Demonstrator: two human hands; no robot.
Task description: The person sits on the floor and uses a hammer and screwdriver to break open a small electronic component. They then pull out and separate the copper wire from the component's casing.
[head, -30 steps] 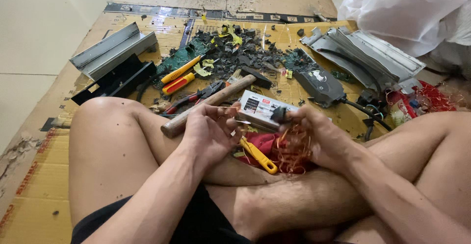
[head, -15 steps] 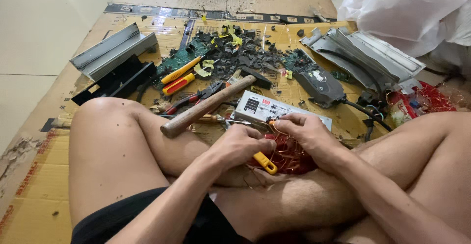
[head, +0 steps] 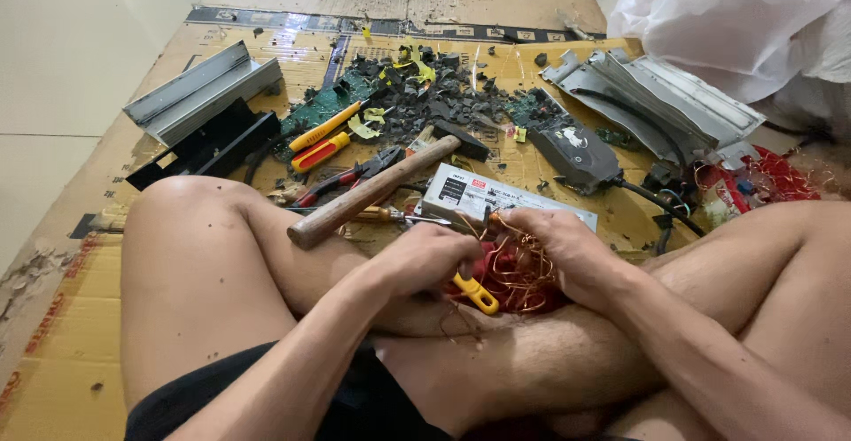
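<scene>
I sit cross-legged on cardboard. My left hand (head: 427,259) is closed around a yellow-handled tool (head: 476,293), whose handle sticks out below my fist. My right hand (head: 560,248) grips a tangle of thin copper wire (head: 517,273) lying over something red in my lap. Both hands meet over the tangle. Just beyond them lie a silver metal power supply box (head: 470,196) and a wooden-handled hammer (head: 368,195). The tool's working end is hidden by my fingers.
Yellow and red screwdrivers (head: 321,138) and red pliers (head: 350,178) lie by broken circuit boards and black debris (head: 425,95). Grey metal channels (head: 199,91) sit at left, a bent metal casing (head: 656,100) and white plastic bag (head: 745,15) at right, near a black adapter (head: 576,151).
My left hand has moved right and closed over the yellow-handled tool. My right hand has shifted onto the copper tangle, and both hands have drawn together.
</scene>
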